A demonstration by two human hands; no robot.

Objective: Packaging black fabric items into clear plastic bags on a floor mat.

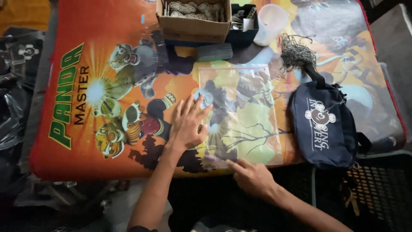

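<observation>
I see my left hand (187,124) spread flat, fingers splayed and gripping nothing, pressing the left edge of the clear rectangular plastic zip bag (240,116). My right hand (253,177) lies loosely open with fingertips at its near edge, maybe pinching it. The bag lies flat on the orange printed table cover (107,25), long axis pointing away from me, beside a navy fabric pouch (325,129).

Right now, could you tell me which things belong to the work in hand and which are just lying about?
In hand: clear plastic bag, left hand flat on it, right hand at its edge.
Lying about: navy pouch, cardboard box, white cup, tangled cords.
</observation>
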